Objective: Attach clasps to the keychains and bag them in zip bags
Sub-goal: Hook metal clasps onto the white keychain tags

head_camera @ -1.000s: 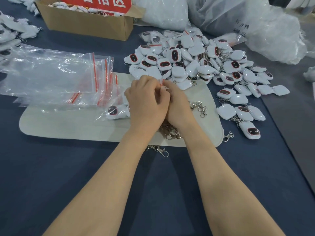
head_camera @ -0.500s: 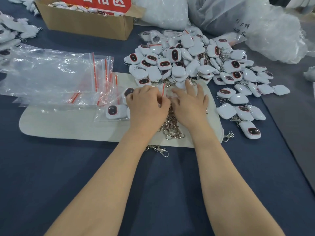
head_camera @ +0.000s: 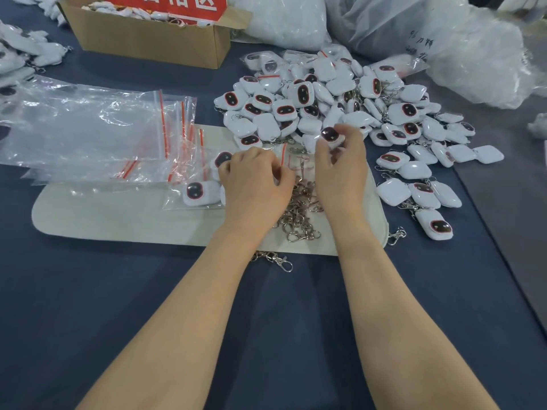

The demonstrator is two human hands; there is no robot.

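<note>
A heap of white keychains (head_camera: 334, 105) with dark red-rimmed faces lies at the far middle of the blue table. My right hand (head_camera: 340, 170) pinches one white keychain (head_camera: 331, 135) at the heap's near edge. My left hand (head_camera: 254, 184) rests curled on the beige mat (head_camera: 118, 214), its fingertips at a small zip bag (head_camera: 291, 156) with a red strip; whether it grips the bag is hidden. A pile of metal clasps (head_camera: 299, 214) lies between my hands. A bagged keychain (head_camera: 196, 194) lies left of my left hand.
A stack of empty zip bags (head_camera: 88, 131) lies at the left. A cardboard box (head_camera: 154, 39) with a red sign stands behind it. Large plastic bags (head_camera: 444, 39) fill the back right. Stray clasps (head_camera: 281, 260) lie off the mat's near edge.
My hands have drawn apart. My right hand has reached forward to the heap and picked up a keychain. My left hand has stayed on the mat by the small bag.
</note>
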